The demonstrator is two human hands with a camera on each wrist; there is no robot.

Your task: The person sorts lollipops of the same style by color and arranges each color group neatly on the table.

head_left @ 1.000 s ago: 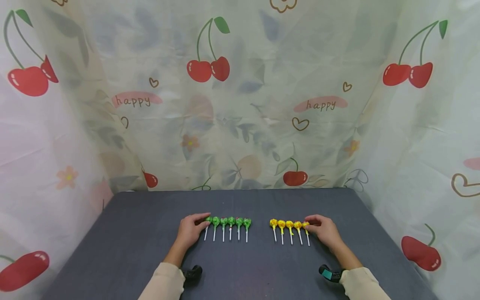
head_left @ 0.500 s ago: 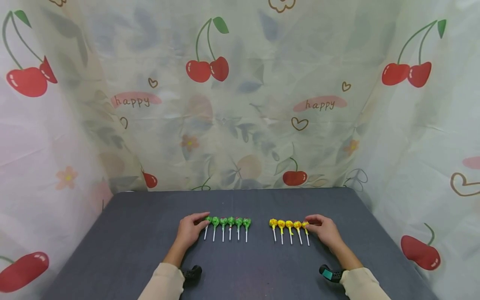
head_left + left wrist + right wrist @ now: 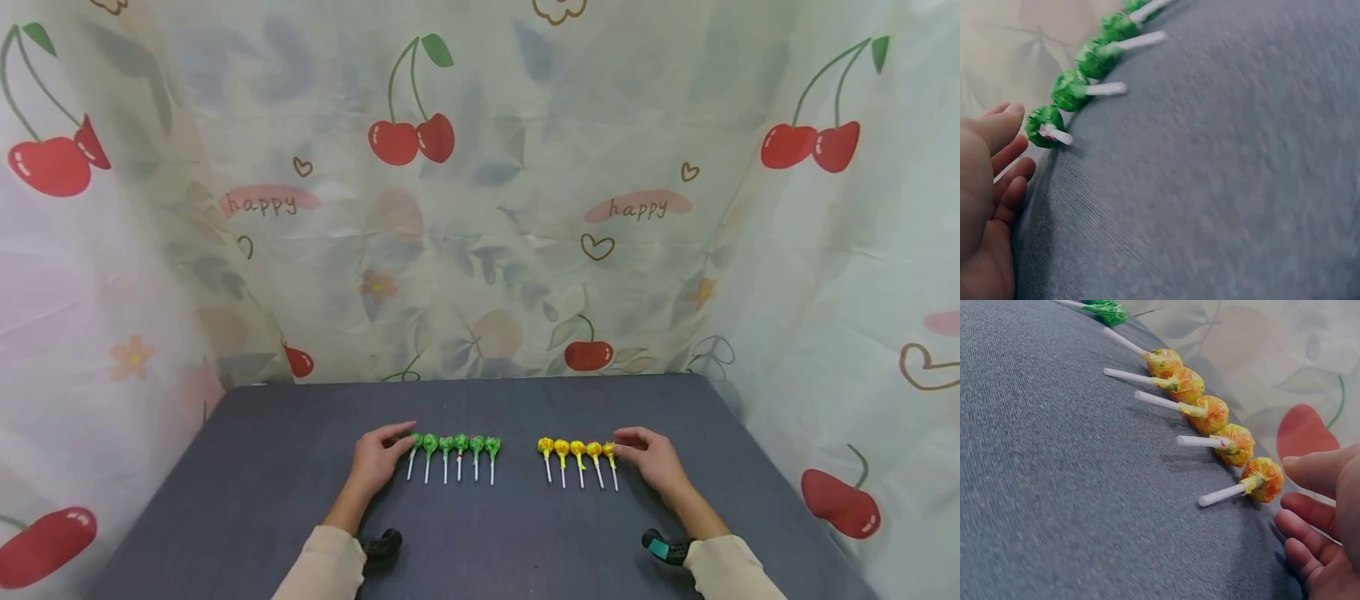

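Several green-wrapped lollipops lie in a row on the dark cloth, white sticks towards me. At the row's left end, my left hand (image 3: 377,460) is beside the outermost green lollipop (image 3: 1045,127), fingers relaxed and holding nothing. To the right lies a second row, of several yellow-wrapped lollipops. My right hand (image 3: 654,463) is by the rightmost yellow lollipop (image 3: 1263,480), thumb and fingers parted. A small gap shows between that hand and the candy in the right wrist view. Whether the left fingertips touch their lollipop I cannot tell.
Dark grey cloth covers the table (image 3: 480,542). A printed curtain (image 3: 480,208) with cherries encloses the back and both sides. Black bands with devices (image 3: 382,546) are on both wrists, below cream sleeves (image 3: 326,562).
My right hand has drawn slightly right, away from the last yellow lollipop. The left hand has eased off the end green one a little. Both rows keep their arrangement.
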